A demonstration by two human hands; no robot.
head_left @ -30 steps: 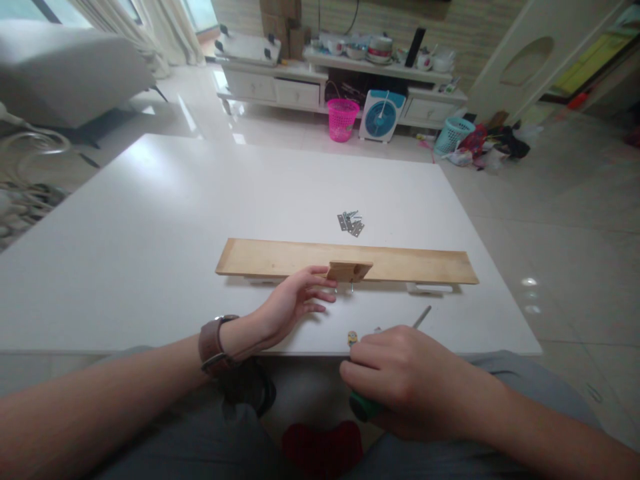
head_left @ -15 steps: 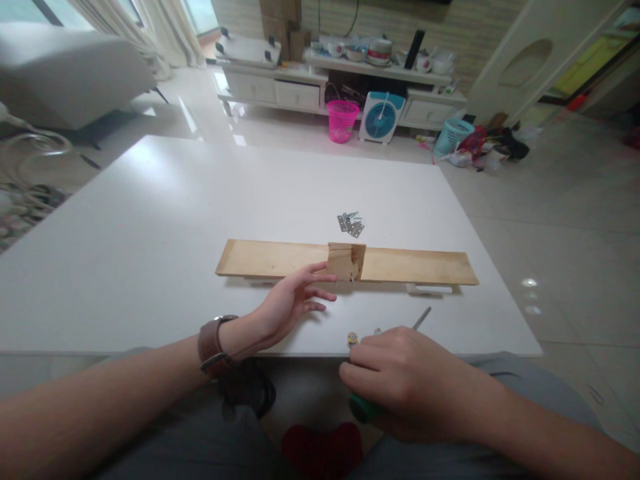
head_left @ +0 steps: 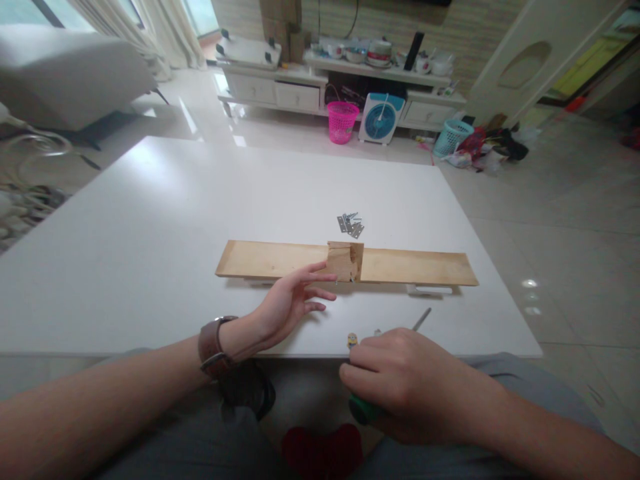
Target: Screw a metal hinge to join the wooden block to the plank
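Note:
A long pale wooden plank (head_left: pixel 415 267) lies across the white table in front of me, raised slightly on white supports. Across its middle sits a small, rough-edged wood piece (head_left: pixel 343 261). My left hand (head_left: pixel 295 297) is open with fingers spread; its upper fingertips reach the left edge of that piece, though firm contact is unclear. My right hand (head_left: pixel 400 383) is closed around a screwdriver with a green handle (head_left: pixel 364 409). The screwdriver's metal shaft (head_left: pixel 423 319) points away to the right. Beyond the plank is a small pile of metal hinges and screws (head_left: pixel 351 225).
A small yellow cartoon figure (head_left: pixel 353 340) lies by the near edge of the white table (head_left: pixel 125 280), beside my right hand. Past the table, a pink basket (head_left: pixel 343 123) and a blue box fan (head_left: pixel 381 119) stand on the floor before a low cabinet.
The small wood piece has shifted very slightly, its right edge a little further left. Both hands keep the same place and pose.

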